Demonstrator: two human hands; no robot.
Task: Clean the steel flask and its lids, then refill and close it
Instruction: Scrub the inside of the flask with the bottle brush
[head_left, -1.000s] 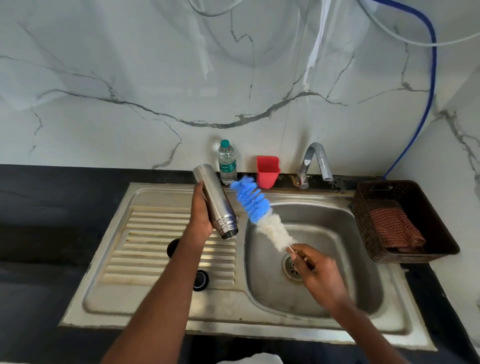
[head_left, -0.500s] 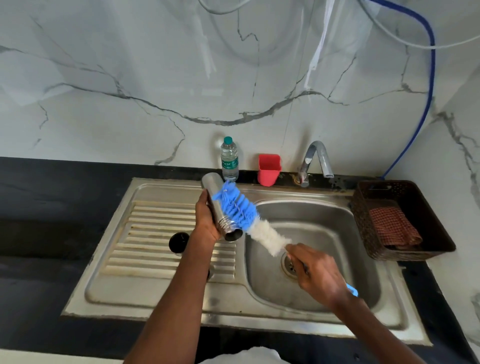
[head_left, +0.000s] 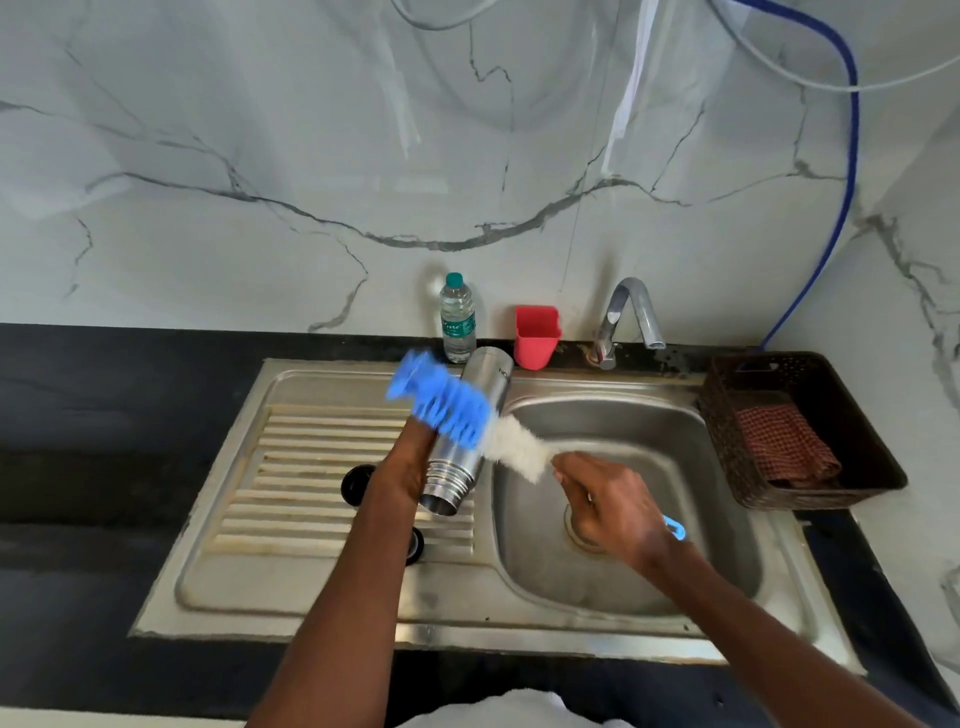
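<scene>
In the head view, the left hand has its grip wrapped round the lower body of the steel flask, which is held above the seam between the draining board and the basin of the sink, tilted with its open threaded mouth pointing down toward the person and its closed base up near the water bottle and red cup. The right hand has its grip clamped on the handle of the bottle brush, whose blue end now lies across the outside of the flask and reaches past it over the left hand, while the white part sits just to the right of the flask. A second ago the brush stood clear of the flask to its right; half a second ago its blue head was at the mouth; now it has swept across the wall, and it is motion-blurred. I judge this as scrubbing of the outer surface, not the inside, so cleaning is under way with the interior possibly not yet done. Two dark round lids lie on the draining board, partly hidden by the left forearm, apparently still to be washed; the tap shows no visible stream.
</scene>
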